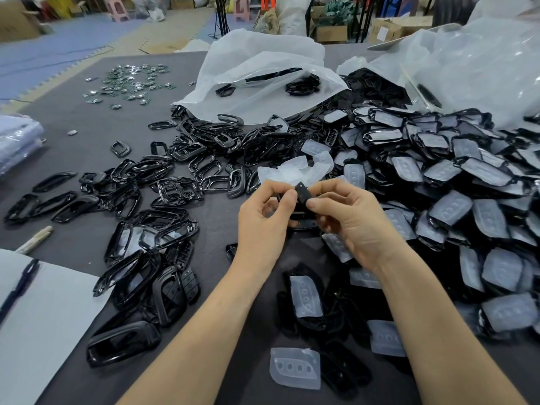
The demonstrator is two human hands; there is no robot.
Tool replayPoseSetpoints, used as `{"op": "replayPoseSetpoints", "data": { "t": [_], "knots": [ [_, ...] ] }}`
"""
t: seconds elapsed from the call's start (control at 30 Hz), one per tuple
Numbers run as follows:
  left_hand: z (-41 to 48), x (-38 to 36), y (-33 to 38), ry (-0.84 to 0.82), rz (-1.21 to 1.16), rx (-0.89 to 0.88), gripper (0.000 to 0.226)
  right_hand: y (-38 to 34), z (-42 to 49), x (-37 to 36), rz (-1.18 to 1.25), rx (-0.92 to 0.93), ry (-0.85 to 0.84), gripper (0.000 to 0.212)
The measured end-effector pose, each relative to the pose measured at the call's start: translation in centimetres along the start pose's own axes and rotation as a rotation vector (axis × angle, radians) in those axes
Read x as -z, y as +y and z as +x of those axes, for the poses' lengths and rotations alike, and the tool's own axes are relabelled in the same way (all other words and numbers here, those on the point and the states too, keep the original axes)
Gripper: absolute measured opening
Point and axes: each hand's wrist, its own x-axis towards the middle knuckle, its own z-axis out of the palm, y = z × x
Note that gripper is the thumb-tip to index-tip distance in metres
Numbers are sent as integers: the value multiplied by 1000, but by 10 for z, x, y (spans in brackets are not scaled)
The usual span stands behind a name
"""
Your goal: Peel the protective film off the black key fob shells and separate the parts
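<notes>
Two bare forearms reach in from the bottom edge over the dark grey counter [73,127]. Nearest the viewer, a loose translucent film piece [295,367] with four round holes lies flat on the counter between the forearms. At the lower left sits a white sheet of paper [43,317] with a black pen [19,285] resting on it.

Farther in, the left hand [261,223] and the right hand [349,220] meet over the middle of the counter, both pinched on one black key fob shell [301,192]. The left thumb presses the shell's left side, and the right thumb and fingers close on its right side; most of the shell is hidden behind the fingers.

Left of the hands spreads a scatter of bare black frames [163,185]. To the right rises a dense heap of film-covered shells [455,185]. Just beyond the hands lies a small mound of peeled films [301,168].

Beyond that, open white plastic bags [263,71] rest on the counter, and a cluster of small circuit boards [131,83] lies at the far left.
</notes>
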Motion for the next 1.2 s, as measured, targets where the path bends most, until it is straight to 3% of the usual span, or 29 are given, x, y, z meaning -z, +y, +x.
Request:
{"op": "replayPoseSetpoints", "data": {
  "t": [0.13,0.33,0.57,0.67,0.87,1.03,1.2],
  "knots": [
    [1,1,-3,6,24,20,29,0,-3,-2,-119,34,-21,16],
    [-1,-1,-3,27,57,15,19,-1,-5,-6,-121,73,22,12],
    [0,-3,-3,76,-57,-29,26,-5,3,5,235,199,439,9],
    [0,-3,-2,75,-140,-18,24,-5,3,9,284,172,535,9],
    [-2,-6,1,32,-150,30,23,-4,1,-1,339,52,376,9],
    [-2,-6,1,12,-176,61,21,-5,0,0,354,20,348,15],
    [-4,-5,1,-15,-105,50,23,-4,-1,0,216,22,292,28]
  ]
}}
